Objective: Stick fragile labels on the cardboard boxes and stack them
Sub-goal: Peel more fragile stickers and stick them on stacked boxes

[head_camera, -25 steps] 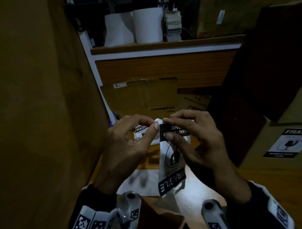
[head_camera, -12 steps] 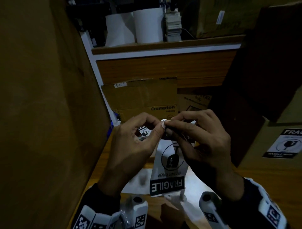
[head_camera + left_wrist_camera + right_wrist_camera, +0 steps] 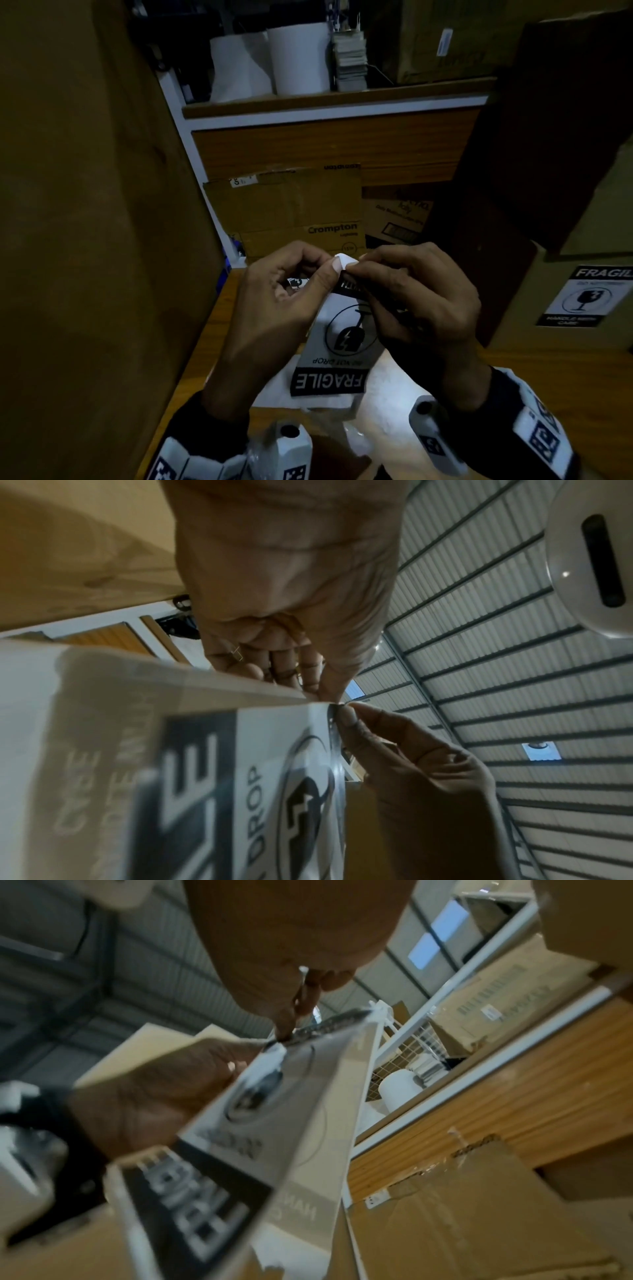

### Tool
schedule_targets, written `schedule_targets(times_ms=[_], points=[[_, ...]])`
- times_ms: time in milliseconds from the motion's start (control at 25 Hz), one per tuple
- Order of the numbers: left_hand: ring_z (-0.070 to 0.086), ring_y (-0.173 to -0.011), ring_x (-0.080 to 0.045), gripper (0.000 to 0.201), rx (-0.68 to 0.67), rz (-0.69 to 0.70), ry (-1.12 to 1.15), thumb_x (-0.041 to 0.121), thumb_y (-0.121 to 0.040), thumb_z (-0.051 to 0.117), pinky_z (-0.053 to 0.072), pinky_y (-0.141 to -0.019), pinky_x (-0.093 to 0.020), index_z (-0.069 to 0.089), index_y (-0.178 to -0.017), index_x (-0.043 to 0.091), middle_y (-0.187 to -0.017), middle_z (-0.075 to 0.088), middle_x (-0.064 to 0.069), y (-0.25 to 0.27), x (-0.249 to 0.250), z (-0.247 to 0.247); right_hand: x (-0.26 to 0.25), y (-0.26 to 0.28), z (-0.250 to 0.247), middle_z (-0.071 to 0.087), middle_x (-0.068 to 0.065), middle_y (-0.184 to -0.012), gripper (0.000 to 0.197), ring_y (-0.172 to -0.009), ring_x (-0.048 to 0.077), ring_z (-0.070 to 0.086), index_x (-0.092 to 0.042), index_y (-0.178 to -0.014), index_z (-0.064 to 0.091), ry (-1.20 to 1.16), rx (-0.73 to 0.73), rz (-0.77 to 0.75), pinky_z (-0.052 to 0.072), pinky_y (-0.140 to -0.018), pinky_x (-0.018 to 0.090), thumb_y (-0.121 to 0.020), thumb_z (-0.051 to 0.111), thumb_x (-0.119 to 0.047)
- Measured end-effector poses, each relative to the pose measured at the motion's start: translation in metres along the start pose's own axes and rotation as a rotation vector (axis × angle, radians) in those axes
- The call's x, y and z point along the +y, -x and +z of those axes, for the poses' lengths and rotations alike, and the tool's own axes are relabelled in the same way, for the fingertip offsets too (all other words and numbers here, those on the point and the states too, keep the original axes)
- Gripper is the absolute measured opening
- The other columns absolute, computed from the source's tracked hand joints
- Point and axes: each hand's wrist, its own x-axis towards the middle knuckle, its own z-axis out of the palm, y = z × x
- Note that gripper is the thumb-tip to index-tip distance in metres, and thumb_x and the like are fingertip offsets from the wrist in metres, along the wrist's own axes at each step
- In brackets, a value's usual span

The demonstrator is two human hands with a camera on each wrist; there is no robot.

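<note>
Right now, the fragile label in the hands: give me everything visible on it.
The fragile label is a glossy white paper sticker on its backing sheet, hanging upside down to the head camera above the wooden table. It shows a black band reading FRAGILE, DO NOT DROP, a circled broken-glass icon and a second black band at the pinched end. The left hand and right hand both pinch its top corner, where sticker and backing appear to be splitting. The lower end hangs free.
</note>
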Motion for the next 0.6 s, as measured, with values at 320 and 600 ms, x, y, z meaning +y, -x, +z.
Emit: schedule_targets(times_ms=[320, 600], points=[[0.064, -0.089, 0.0, 0.011, 0.201, -0.075, -0.236, 0.023, -0.098, 0.064, 0.05, -0.071, -0.019, 0.066, -0.088, 0.028, -0.087, 0.068, 0.015, 0.0, -0.015, -0.001, 0.002, 0.007, -0.004, 0.072, 0.013, -0.1, 0.015, -0.088, 0.027, 0.068, 0.0, -0.092, 0.077, 0.031, 0.059, 0.038, 0.054, -0.072, 0.047, -0.097, 0.071, -0.013], [0.064, -0.086, 0.003, 0.007, 0.238, -0.003, -0.225, 0.019, -0.096, 0.065, 0.045, -0.064, -0.007, 0.067, -0.091, 0.021, -0.088, 0.068, 0.015, -0.004, -0.006, -0.01, 0.005, -0.008, -0.002, 0.072, 0.004, -0.119, 0.026, -0.102, 0.022, 0.064, -0.008, -0.122, 0.073, -0.019, -0.12, 0.132, 0.053, -0.084, 0.04, -0.098, 0.068, -0.017]])
